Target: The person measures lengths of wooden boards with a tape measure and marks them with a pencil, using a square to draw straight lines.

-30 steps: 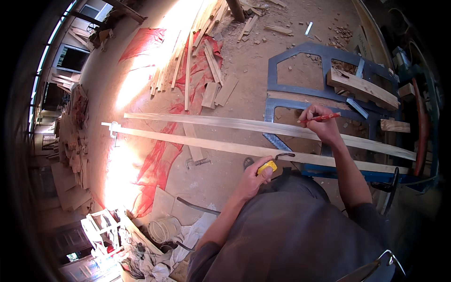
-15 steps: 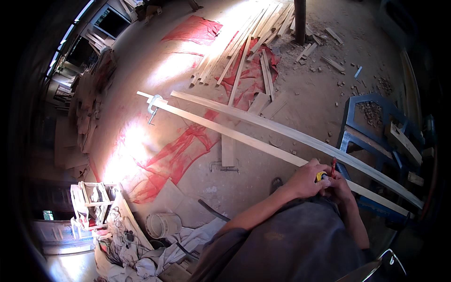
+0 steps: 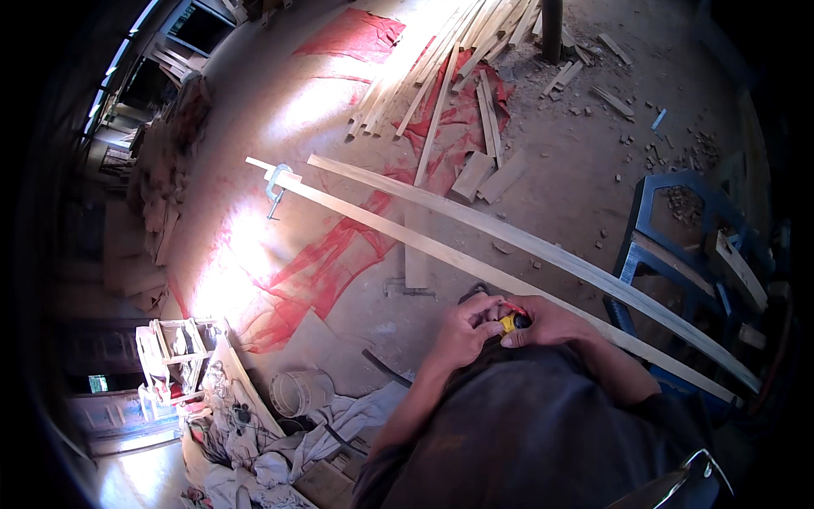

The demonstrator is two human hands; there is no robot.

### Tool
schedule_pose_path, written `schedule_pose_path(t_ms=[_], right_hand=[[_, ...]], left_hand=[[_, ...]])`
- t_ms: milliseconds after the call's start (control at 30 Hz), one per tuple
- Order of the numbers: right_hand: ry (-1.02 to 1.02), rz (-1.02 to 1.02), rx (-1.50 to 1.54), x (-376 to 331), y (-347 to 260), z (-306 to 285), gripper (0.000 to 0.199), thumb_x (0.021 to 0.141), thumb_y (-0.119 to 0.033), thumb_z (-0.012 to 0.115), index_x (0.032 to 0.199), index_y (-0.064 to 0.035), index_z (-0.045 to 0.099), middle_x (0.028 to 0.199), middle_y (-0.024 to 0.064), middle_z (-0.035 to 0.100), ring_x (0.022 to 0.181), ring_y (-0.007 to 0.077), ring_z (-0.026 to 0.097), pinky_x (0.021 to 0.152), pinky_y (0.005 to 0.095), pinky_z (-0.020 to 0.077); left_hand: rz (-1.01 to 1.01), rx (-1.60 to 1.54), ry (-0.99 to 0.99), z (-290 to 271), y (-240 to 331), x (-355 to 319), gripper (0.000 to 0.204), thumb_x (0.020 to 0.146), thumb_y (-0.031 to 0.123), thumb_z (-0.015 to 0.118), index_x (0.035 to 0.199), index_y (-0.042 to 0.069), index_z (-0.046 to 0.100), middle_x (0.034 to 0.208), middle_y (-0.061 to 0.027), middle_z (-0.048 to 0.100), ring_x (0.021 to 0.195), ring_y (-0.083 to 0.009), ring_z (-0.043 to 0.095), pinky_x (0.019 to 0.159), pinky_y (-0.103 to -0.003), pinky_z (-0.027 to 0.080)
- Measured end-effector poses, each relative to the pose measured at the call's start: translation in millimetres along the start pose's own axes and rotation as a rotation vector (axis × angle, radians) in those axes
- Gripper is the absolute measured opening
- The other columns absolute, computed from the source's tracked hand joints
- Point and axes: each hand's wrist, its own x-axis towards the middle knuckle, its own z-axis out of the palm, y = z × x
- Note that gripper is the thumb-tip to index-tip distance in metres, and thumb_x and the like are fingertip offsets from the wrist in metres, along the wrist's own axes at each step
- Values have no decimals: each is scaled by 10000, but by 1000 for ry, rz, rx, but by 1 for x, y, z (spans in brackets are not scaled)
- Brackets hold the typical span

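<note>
My left hand [image 3: 468, 332] and my right hand [image 3: 555, 322] meet in front of my body, just on the near side of a long wooden strip. Between their fingers sits a small yellow-and-black tape measure [image 3: 509, 323], with both hands closed around it. A slim red thing, like a pencil, [image 3: 513, 307] shows along its top by my right fingers; its ends are hidden. The near wooden strip [image 3: 441, 256] runs from far left to near right, with a metal G-clamp [image 3: 275, 187] on its far end. A second strip [image 3: 509, 227] lies roughly alongside, farther off.
Several loose battens [image 3: 441, 85] lie on red sheeting [image 3: 365, 246] beyond the strips. A dark metal frame [image 3: 632, 229] stands at right, a post [image 3: 552, 34] at the back. Wood scraps litter the floor. At lower left are a bucket [image 3: 301, 392] and a heap of cloth [image 3: 373, 416].
Both hands have moved left with the tape measure, away from the strips' right part. The red thing stood upright by my right hand and now lies tilted over the tape measure.
</note>
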Motion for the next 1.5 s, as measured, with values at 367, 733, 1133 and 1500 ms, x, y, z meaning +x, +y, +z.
schedule_pose_path(t_ms=[367,733,1133,1500], right_hand=[[863,737,-158,16,-31,-67,132,769,-129,630,721,-7,641,622,41,581,560,125,517,538,317,390],[666,480,-567,235,-37,-22,137,832,-159,703,900,-59,769,817,156,704,780,367,693,706,433,538],[645,643,-511,274,-39,-24,184,877,-219,742,974,-69,787,884,171,739,848,378,717,748,438,556],[702,786,-444,258,-36,-25,184,884,-218,726,986,-81,793,931,150,759,881,371,725,782,439,563]], left_hand=[[68,45,380,-343,56,189,715,972,-1,635,1602,-72,305,865,-10,590,701,-68,533,619,-212,456],[-448,347,873,-646,11,362,666,866,-93,596,1522,-16,508,816,-99,674,527,-130,552,423,-286,413],[-534,653,784,-695,-34,379,582,831,-43,660,1412,-51,624,1094,-218,756,859,-204,730,705,-329,561],[105,1284,-90,-515,1,333,614,744,-51,664,1348,54,658,1380,-129,592,1361,-332,489,1202,-467,347]])
